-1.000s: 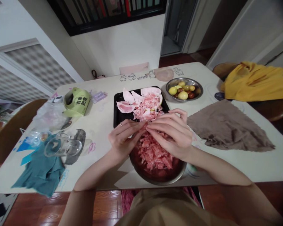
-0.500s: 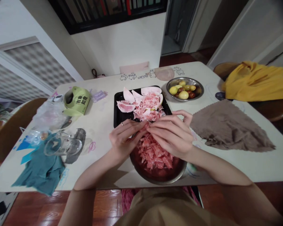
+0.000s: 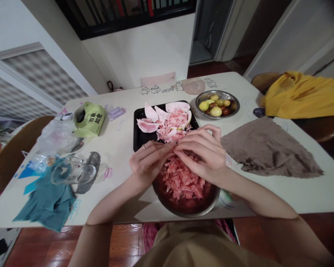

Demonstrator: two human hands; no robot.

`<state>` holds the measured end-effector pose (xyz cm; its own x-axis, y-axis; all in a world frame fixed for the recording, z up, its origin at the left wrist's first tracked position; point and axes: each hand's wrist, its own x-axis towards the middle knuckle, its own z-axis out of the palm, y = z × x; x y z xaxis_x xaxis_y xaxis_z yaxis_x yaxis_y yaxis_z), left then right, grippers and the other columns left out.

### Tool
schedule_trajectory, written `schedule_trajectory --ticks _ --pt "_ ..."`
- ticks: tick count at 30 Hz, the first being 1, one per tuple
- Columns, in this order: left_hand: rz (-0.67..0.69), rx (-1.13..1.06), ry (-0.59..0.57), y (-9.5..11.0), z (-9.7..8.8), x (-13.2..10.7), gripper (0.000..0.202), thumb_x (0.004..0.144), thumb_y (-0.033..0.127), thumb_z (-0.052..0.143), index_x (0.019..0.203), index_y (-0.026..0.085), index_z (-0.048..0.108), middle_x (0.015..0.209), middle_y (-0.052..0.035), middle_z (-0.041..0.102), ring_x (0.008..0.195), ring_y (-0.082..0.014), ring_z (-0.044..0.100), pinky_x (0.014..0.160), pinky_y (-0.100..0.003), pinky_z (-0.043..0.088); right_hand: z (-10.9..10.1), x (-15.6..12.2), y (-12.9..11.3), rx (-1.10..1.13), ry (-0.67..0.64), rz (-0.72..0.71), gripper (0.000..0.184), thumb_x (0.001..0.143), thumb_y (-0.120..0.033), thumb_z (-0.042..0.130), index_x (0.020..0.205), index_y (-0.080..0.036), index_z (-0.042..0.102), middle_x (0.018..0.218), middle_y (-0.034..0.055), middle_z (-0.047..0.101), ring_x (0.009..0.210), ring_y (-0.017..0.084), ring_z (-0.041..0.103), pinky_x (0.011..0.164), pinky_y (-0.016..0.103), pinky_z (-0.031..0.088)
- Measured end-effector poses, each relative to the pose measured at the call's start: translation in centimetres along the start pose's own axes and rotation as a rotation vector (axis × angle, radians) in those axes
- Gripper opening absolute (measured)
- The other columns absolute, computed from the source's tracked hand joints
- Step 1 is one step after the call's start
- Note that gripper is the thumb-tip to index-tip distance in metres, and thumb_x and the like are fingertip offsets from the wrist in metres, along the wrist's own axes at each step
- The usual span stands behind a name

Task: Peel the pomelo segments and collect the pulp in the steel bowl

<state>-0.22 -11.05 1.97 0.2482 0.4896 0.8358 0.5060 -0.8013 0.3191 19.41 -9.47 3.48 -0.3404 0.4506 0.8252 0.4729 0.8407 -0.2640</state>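
A metal bowl full of pink peeled pomelo flesh sits at the table's near edge. Both hands hover over its far rim. My left hand, a ring on one finger, and my right hand meet fingertip to fingertip, pinched on a small piece of pomelo that is mostly hidden between them. Just behind them a black tray holds pomelo segments and pale peel scraps.
A steel bowl of small green and red fruit stands behind the tray. A brown cloth lies to the right, a yellow cloth on a chair. On the left are a glass jug, a teal cloth, plastic bags and a green package.
My hands have stayed over the bowl's far rim, their fingers shifting slightly on the piece; the right hand has drawn in a little. Nothing else has moved.
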Motion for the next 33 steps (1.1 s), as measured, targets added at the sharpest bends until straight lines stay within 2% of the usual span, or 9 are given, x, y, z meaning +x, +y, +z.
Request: schedule_trajectory --ticks 3,7,15,20,23,26,29,33 --pt "0.022 -0.004 0.014 0.0 0.0 0.2 0.038 0.088 0.006 0.073 0.122 0.022 0.072 0.097 -0.0037 0.081 0.083 -0.0151 0.075 0.074 -0.028 0.062 -0.2 0.0 0.1 -0.013 -0.039 -0.03 0.008 0.095 -0.017 0.065 0.096 -0.025 0.067 0.093 -0.0022 0.079 0.092 0.018 0.072 0.093 0.043 0.042" --pt "0.07 0.037 0.018 0.1 -0.2 0.1 0.037 0.089 0.008 0.073 0.124 0.021 0.071 0.095 -0.0032 0.081 0.08 -0.0141 0.075 0.073 -0.027 0.063 -0.5 -0.1 0.1 -0.159 -0.021 -0.147 0.008 0.095 -0.018 0.068 0.099 -0.024 0.067 0.097 -0.0027 0.08 0.094 0.016 0.072 0.093 0.041 0.042" --pt "0.118 0.073 -0.093 0.5 -1.0 -0.5 0.042 0.092 0.006 0.068 0.133 0.019 0.066 0.11 -0.008 0.08 0.096 -0.0161 0.076 0.082 -0.029 0.064 -0.3 -0.7 0.2 -0.287 -0.005 -0.285 0.007 0.095 -0.019 0.067 0.092 -0.025 0.069 0.097 -0.0029 0.079 0.098 0.015 0.071 0.096 0.039 0.045" --pt "0.053 -0.08 -0.083 0.5 -1.3 -0.2 0.041 0.091 0.004 0.069 0.128 0.021 0.069 0.105 -0.0059 0.081 0.091 -0.0156 0.075 0.079 -0.03 0.064 -0.3 -0.7 0.7 -0.193 -0.011 -0.313 0.005 0.095 -0.021 0.068 0.091 -0.025 0.069 0.094 -0.0005 0.078 0.095 0.016 0.07 0.09 0.038 0.051" --pt "-0.021 -0.187 -0.122 0.5 -1.4 -0.1 0.042 0.089 0.002 0.069 0.125 0.023 0.072 0.106 -0.0062 0.08 0.091 -0.0163 0.075 0.08 -0.031 0.063 -0.5 -0.5 1.0 -0.181 -0.025 -0.374 0.011 0.094 -0.021 0.068 0.085 -0.026 0.068 0.093 -0.0016 0.078 0.092 0.015 0.07 0.091 0.037 0.053" --pt "-0.075 -0.28 -0.112 0.6 -1.4 0.1 0.037 0.09 0.005 0.069 0.121 0.025 0.075 0.107 -0.0064 0.081 0.089 -0.0169 0.076 0.078 -0.032 0.063 -0.7 -0.2 1.2 -0.165 0.007 -0.426 0.017 0.096 -0.022 0.065 0.08 -0.026 0.067 0.091 -0.0018 0.078 0.09 0.014 0.07 0.088 0.035 0.054" --pt "-0.115 -0.342 -0.096 0.8 -1.3 0.1 0.031 0.091 0.01 0.071 0.117 0.026 0.077 0.106 -0.0069 0.081 0.087 -0.0179 0.077 0.076 -0.032 0.063 -0.9 0.0 1.2 -0.16 0.015 -0.421 0.023 0.099 -0.024 0.06 0.078 -0.029 0.065 0.088 -0.0067 0.077 0.088 0.012 0.071 0.087 0.032 0.056" --pt "-0.133 -0.398 -0.1 1.0 -1.3 0.2 0.033 0.089 0.009 0.072 0.118 0.025 0.077 0.104 -0.0073 0.081 0.086 -0.0179 0.077 0.077 -0.032 0.063 -1.2 0.0 1.3 -0.157 -0.031 -0.416 0.025 0.101 -0.028 0.057 0.078 -0.032 0.064 0.089 -0.0117 0.077 0.088 0.011 0.072 0.087 0.03 0.057"
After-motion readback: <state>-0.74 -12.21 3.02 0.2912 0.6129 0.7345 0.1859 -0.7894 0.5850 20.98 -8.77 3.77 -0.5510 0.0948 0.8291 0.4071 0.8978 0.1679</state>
